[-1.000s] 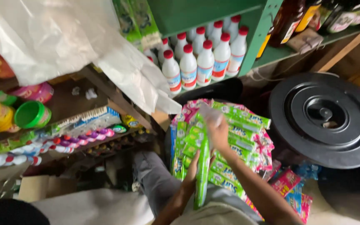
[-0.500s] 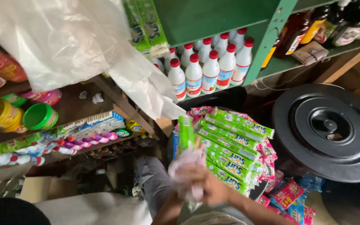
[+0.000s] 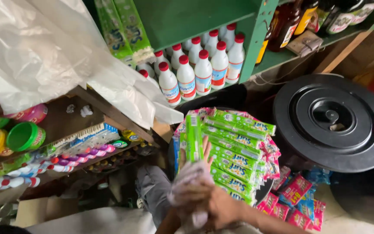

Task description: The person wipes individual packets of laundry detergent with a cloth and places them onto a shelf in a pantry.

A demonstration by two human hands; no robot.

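Your left hand [image 3: 191, 162] gripped a green sachet strip [image 3: 193, 136] above the sachet stack [image 3: 234, 156], your right hand [image 3: 221, 206] clutched crumpled plastic [image 3: 187, 182]; slackening could have dropped it.

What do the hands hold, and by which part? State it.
Both hands grip the lower end of a long green strip of sachets, standing upright; a crumpled clear plastic wrap covers the hold.

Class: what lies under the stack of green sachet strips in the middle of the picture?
Beneath the green sachet strips pink sachet packs poke out at the right edge. Whatever supports the pile is covered. The hands hold one strip upright.
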